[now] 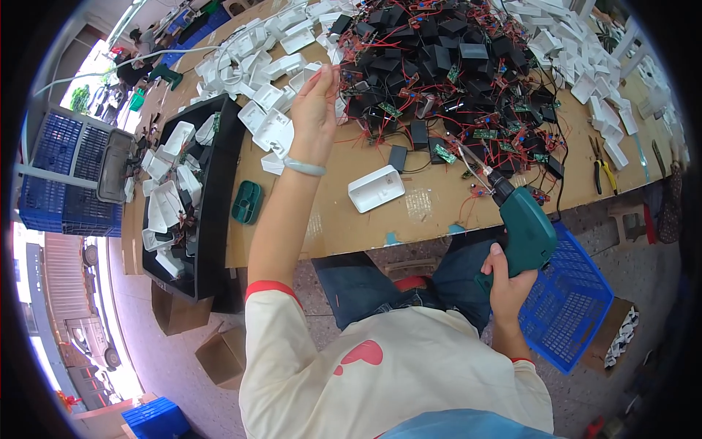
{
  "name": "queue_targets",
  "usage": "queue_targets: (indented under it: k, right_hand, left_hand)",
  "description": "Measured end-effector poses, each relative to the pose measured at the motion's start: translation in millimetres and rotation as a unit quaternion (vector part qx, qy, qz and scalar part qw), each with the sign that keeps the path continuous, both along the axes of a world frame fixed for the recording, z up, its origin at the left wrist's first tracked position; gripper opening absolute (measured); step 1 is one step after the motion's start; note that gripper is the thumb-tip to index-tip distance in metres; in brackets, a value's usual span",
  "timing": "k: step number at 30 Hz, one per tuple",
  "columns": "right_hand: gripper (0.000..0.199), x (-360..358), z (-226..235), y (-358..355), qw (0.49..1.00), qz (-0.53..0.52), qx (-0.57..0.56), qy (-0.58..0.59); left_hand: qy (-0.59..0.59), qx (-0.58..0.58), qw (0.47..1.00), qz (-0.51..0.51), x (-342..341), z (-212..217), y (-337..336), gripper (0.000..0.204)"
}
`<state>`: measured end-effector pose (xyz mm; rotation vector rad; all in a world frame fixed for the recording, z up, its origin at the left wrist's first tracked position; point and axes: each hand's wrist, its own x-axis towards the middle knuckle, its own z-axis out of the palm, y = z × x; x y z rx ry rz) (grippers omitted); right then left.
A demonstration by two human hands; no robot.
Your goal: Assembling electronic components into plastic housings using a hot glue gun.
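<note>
At the far left a blue crate (55,172) stands beside the table (351,219), with a grey tray (115,167) resting against it. On the table's left end a black bin (212,219) holds white shells (167,192), and a small green tray (246,202) lies just beside the bin. More white shells (270,69) spread across the table beyond it. The left hand (316,110) is raised over these shells, arm stretched forward, a pale bracelet (305,167) on the wrist; its fingers (327,73) are pressed together at the tips, pinching a thin red wire (349,67) that runs toward the heap. The heap of black parts (453,69), with red wires and small green boards, fills the middle of the table. One white shell (376,188) lies alone near the table's front edge, apart from the heap. The right hand (504,285) is closed around the grip of a green soldering gun (525,228), held low before the table edge, its tip (468,155) reaching over the table to the heap's near side. A blue basket (570,307) sits on the floor just beside that hand. Pliers (603,170) lie on the table at the right, among another spread of white shells (585,51).
</note>
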<state>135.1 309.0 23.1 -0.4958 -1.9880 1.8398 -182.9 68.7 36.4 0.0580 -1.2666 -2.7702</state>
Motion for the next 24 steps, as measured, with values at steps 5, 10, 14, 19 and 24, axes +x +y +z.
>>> queue_targets:
  k: [5,10,14,19,24]
  right_hand:
    - [0.03,3.2,-0.2,1.6,1.0,0.006,0.011,0.012]
    - [0.03,6.7,2.7,3.2,1.0,-0.007,0.001,0.016]
    - [0.029,5.0,-0.9,4.5,1.0,0.003,-0.013,0.022]
    - [0.026,4.1,-2.4,-1.4,1.0,0.024,-0.016,0.011]
    - [0.021,17.0,-14.3,-3.3,0.997,0.072,0.013,-0.017]
  left_hand:
    - [0.064,-0.012,0.997,0.039,-2.1,16.0,-3.6,0.02]
    - [0.24,-0.115,0.96,0.089,12.8,62.3,-30.9,0.018]
    - [0.18,-0.156,0.969,0.063,47.9,67.3,-59.0,0.017]
    - [0.107,-0.433,0.895,0.007,122.6,21.5,-59.0,0.022]
    - [0.115,-0.516,0.849,0.011,178.6,-14.1,-45.7,0.018]
